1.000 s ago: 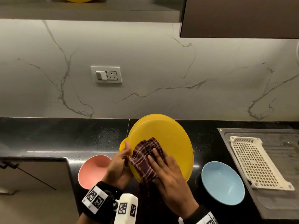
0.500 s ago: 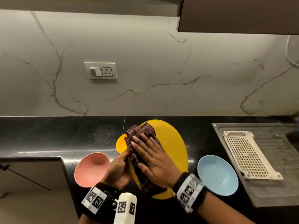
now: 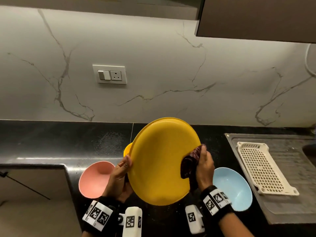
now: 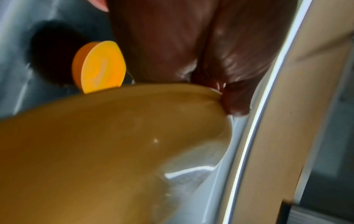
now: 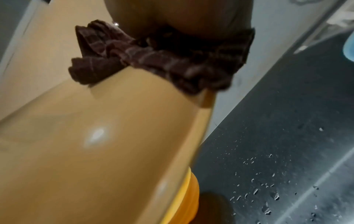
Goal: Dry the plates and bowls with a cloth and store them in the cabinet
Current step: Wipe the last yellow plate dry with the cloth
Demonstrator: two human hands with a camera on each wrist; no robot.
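Note:
A large yellow plate (image 3: 159,161) is held tilted above the black counter, its face toward me. My left hand (image 3: 122,170) grips its left rim, thumb on the front; the same plate (image 4: 95,151) fills the left wrist view. My right hand (image 3: 203,166) holds the dark checked cloth (image 3: 189,161) bunched against the plate's right rim. In the right wrist view the cloth (image 5: 153,63) wraps over the plate (image 5: 95,144) edge. A small yellow bowl (image 3: 127,149) peeks out behind the plate on the counter. A pink bowl (image 3: 95,178) and a blue bowl (image 3: 232,187) lie left and right.
A white perforated tray (image 3: 263,168) lies on the steel drainboard (image 3: 290,211) at right. Water drops dot the black counter (image 3: 68,141). A dark upper cabinet (image 3: 256,17) hangs top right, with a shelf edge at top left. A socket plate (image 3: 109,74) sits on the marble wall.
My right hand with the cloth slid from the plate's face to its right rim. The plate has turned so that its whole face shows.

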